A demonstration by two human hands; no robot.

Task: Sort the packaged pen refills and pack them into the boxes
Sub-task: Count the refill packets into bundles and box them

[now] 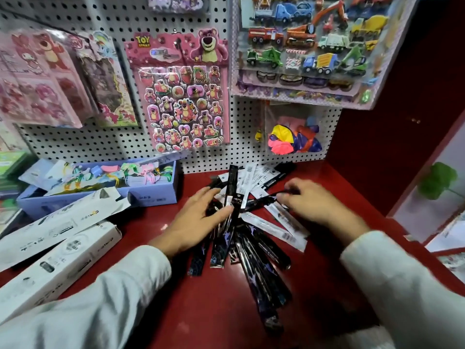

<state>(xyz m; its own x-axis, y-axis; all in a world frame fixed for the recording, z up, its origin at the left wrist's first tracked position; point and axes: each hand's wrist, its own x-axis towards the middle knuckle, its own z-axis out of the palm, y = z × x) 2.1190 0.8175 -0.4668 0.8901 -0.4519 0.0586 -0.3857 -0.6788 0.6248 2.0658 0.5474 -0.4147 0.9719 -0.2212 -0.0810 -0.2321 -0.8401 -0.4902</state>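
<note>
A heap of packaged pen refills lies on the red shelf (216, 311): several black-and-purple packs (261, 270) fan toward me, and white packs (276, 226) lie further back and to the right. My left hand (201, 217) rests on the heap with its thumb and fingers around an upright black refill pack (232, 190). My right hand (317, 205) is blurred and lies on the white packs, its fingertips pinching a thin dark pack (261, 201). Two long white boxes (57, 263) lie at the left, the upper box (63, 220) with its end flap open.
A lilac box (151, 195) full of colourful trinkets stands at the back left. A pegboard (241, 152) behind holds sticker sheets, a vehicle sticker card and a bag of balloons (294, 137). A dark red wall (392, 122) closes the right side.
</note>
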